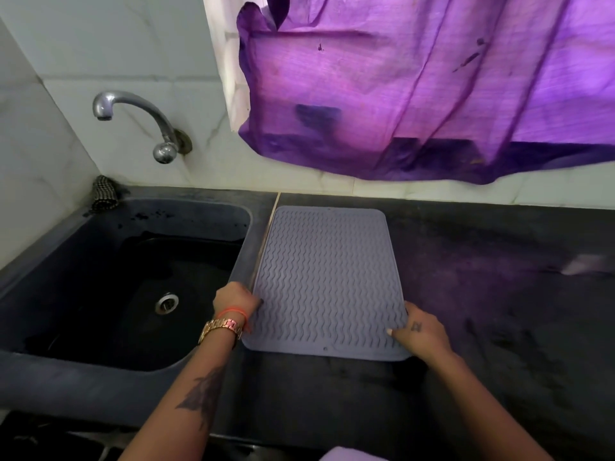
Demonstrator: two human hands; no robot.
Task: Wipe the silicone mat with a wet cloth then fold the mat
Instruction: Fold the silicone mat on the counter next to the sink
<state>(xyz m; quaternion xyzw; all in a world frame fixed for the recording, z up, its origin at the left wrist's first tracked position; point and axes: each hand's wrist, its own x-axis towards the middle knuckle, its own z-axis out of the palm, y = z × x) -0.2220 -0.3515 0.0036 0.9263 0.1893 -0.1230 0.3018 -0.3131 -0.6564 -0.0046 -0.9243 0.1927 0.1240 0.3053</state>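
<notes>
So the silicone mat [327, 281] is lying flat on the dark countertop [482, 294], wavy ridges facing up, just to the right of the sink [100, 361] — its left edge runs right along the sink's rim. It's fully spread out, not folded at all.

Both hands are on the mat's near end. The left hand [234, 299] is at the edge closest to the sink, fingers curled down over that edge and pinching it; there's a gold watch [221, 329] and an orange thread band on that wrist. The right hand [421, 331] is at the mat's far-from-sink corner, thumb lying on top of the ridges and the rest of the fingers seemingly tucked at the edge, so it looks like it has hold of that corner too — can't see under the mat though.

Behind the sink a metal tap [133, 121] sticks out of the tiled wall, and a checkered rag [104, 194] sits bunched at the sink's back corner. A purple curtain [416, 88] hangs above the counter, right of the tap. A bit of something pale lilac [349, 454] peeks in at the bottom edge, on the mat's side of the sink — could be the cloth, can't tell.
</notes>
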